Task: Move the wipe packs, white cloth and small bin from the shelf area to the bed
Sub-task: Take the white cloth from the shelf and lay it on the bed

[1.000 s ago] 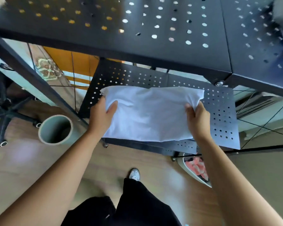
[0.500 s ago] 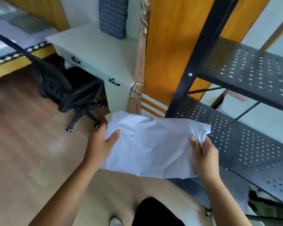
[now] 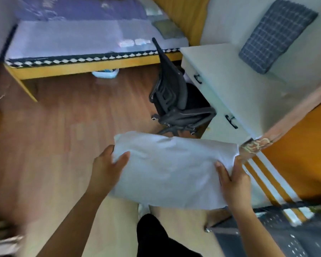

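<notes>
A folded white cloth (image 3: 167,169) hangs in front of me above the wooden floor, held flat between both hands. My left hand (image 3: 107,167) grips its left edge with the thumb on top. My right hand (image 3: 233,180) grips its right edge. The bed (image 3: 72,38) with a pale purple cover and yellow wooden frame lies across the room at the top left. Two wipe packs (image 3: 133,42) rest near its right front edge, blurred. The black perforated shelf (image 3: 285,234) shows only at the bottom right corner. No small bin is in view.
A black office chair (image 3: 174,101) stands between me and the bed's right end, beside a white desk (image 3: 235,86) with a checked cushion (image 3: 274,34). An orange cabinet (image 3: 304,160) is at the right. Something pale blue (image 3: 105,73) lies under the bed. Wooden floor stretches left of the chair.
The view has swung left from the shelf to the room, bringing the bed into sight. Both hands still hold the white cloth, now off the shelf and over the floor.
</notes>
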